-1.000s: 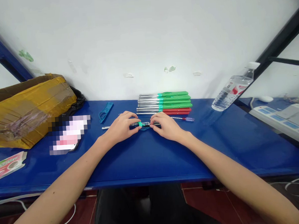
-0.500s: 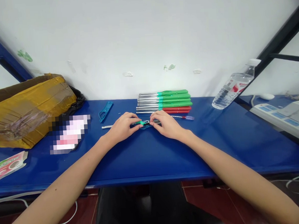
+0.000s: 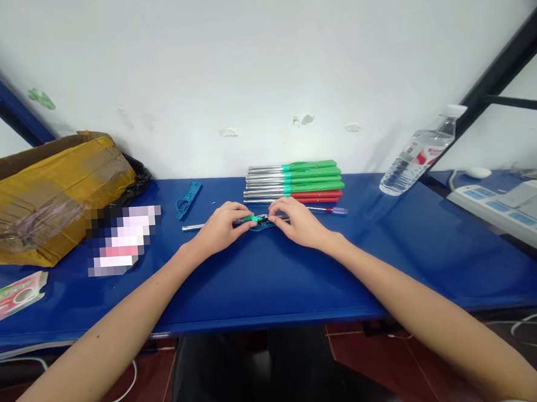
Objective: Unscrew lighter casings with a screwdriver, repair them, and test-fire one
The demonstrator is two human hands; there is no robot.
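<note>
At the middle of the blue table, my left hand [image 3: 227, 226] is closed around an opened long-nosed lighter [image 3: 192, 227], whose metal tube sticks out to the left. A green piece [image 3: 252, 218] of it shows at my left fingertips. My right hand [image 3: 297, 221] pinches the lighter's other end, by a small shiny metal part and a dark part; the exact grip is hidden by my fingers. Under the fingertips lies a blue shell half [image 3: 261, 227] of the handle. A second blue shell half [image 3: 189, 200] lies apart, up to the left.
Behind my hands lie several finished-looking lighters [image 3: 312, 177] with green and red handles. A screwdriver [image 3: 335, 210] is right of my right hand. A taped box [image 3: 54, 202], a blurred-out item [image 3: 125, 240] and a card [image 3: 15, 296] sit left; a water bottle [image 3: 418, 155] and power strip [image 3: 515, 210] right.
Both hands stay on the lighter with only slight finger movement. The whole view has shifted a little.
</note>
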